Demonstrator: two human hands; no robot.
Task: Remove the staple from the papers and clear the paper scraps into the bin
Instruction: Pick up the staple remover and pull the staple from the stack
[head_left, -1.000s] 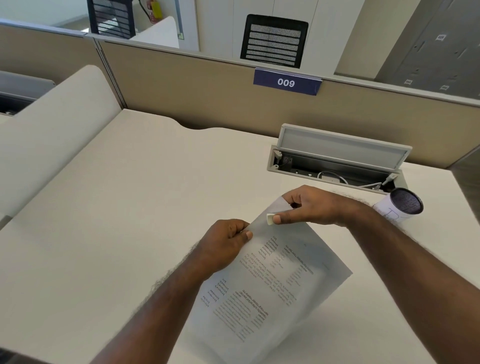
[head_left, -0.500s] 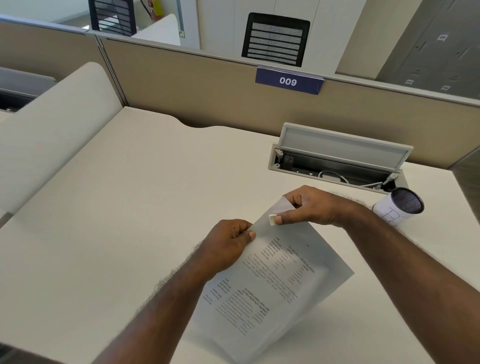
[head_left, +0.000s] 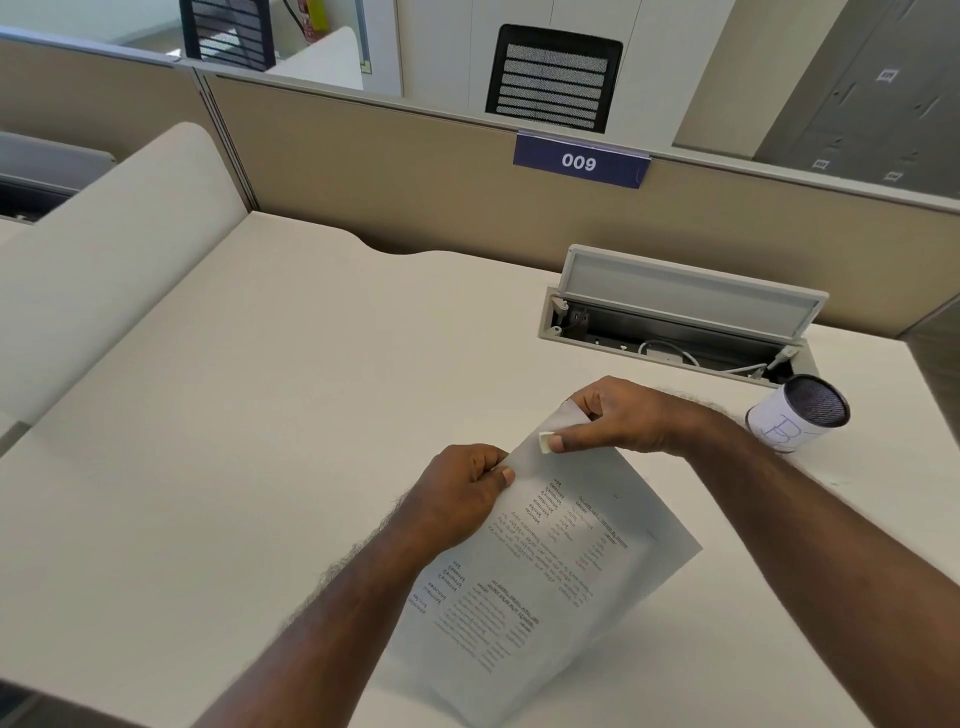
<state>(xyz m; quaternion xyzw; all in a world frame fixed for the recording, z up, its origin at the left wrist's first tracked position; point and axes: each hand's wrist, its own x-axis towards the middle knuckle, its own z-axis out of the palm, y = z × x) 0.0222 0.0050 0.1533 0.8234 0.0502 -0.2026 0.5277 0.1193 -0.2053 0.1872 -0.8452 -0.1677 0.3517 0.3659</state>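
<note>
The printed papers (head_left: 545, 582) are held tilted above the white desk (head_left: 260, 415), their top corner pointing away from me. My left hand (head_left: 462, 493) pinches the papers' left edge near that corner. My right hand (head_left: 618, 415) grips the top corner, and a small pale scrap (head_left: 545, 442) shows at its thumb tip. The staple itself is too small to make out. A small white cylindrical bin (head_left: 797, 413) with a dark inside stands on the desk to the right of my right hand.
An open cable box (head_left: 680, 317) with a raised lid and white cables is set into the desk behind my hands. A beige partition (head_left: 415, 171) with a "009" label runs along the back. A curved white divider (head_left: 119, 249) borders the left.
Both hands keep their hold on the top corner of the papers. The papers and hands have barely shifted; the view has moved slightly.
</note>
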